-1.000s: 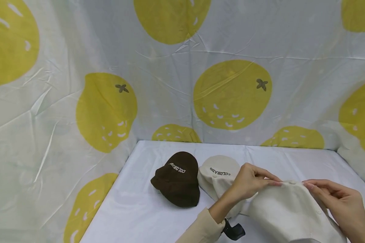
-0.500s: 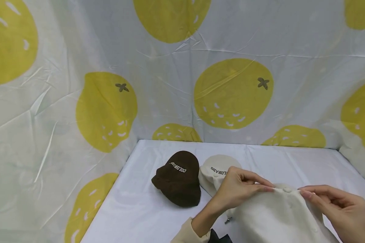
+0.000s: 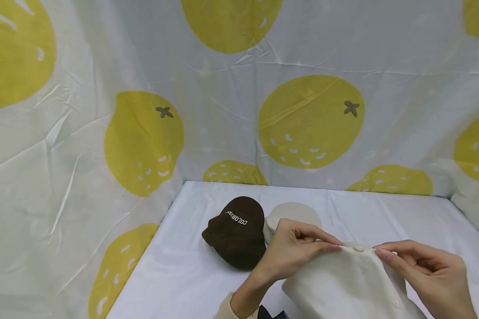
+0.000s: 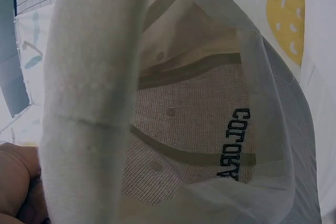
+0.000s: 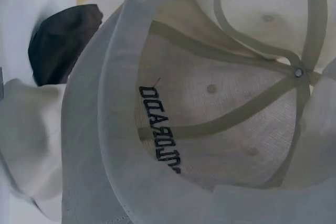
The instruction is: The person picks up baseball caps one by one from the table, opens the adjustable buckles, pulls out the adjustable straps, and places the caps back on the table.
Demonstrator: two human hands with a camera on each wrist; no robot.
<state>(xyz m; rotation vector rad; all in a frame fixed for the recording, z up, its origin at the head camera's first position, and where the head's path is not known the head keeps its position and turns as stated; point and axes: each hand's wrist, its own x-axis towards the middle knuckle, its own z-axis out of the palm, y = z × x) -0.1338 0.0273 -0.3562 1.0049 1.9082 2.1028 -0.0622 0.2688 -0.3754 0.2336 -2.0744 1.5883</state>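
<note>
Off-white fabric baseball cap [image 3: 351, 288], held at the lower right of the head view, grasped by its crown between thumb and fingers of both the left hand [image 3: 289, 250] and the right hand [image 3: 431, 268], one pinch to each side of the round cloth-covered button [image 3: 358, 248], seemingly to keep the top taut and let the rest hang below. Further left, partly hidden behind the near wrist, a second off-white cap [image 3: 295, 212]; close beside it, dark brown cap [image 3: 239, 235] with white lettering, both resting on white cloth-covered table [image 3: 163, 274], likely set aside, before lemon-printed pale curtain [image 3: 219, 110].
</note>
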